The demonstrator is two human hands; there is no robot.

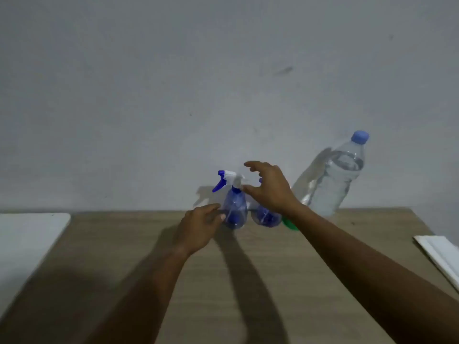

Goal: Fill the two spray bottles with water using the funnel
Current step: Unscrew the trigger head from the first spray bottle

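Two spray bottles on counter [248, 281], both left of water bottle [337, 177], close to wall [149, 95]. First spray bottle [235, 212] is the farther from water bottle. Second spray bottle [267, 217] sits betw. the two, its top mostly hidden behind right hand [270, 187]. Green funnel [289, 224] peeks out just left of water bottle's foot, under right wrist; how it lies can't be told.

Hands: right hand spread, thumb and forefinger apart in a wide C, level w/ sprayer head [229, 178] of first spray bottle, holding nothing. Left hand [201, 229] relaxed, fingers loosely extended, tips at lower body of first spray bottle; actual contact can't be told.

Step, by judgement: take sprayer head off first spray bottle. To do it well, left hand should wrap the body low and hold firm w/o squashing the thin plastic. Right hand should take the collar, not the trigger, twist, then lift straight up so any tube inside clears the neck. Bottles prob. light, so easy to tip.

Orientation: first spray bottle upright, long axis vertical. Nozzle points away from water bottle, trigger hanging below it. Water bottle upright, cap [360, 137] on, water inside.
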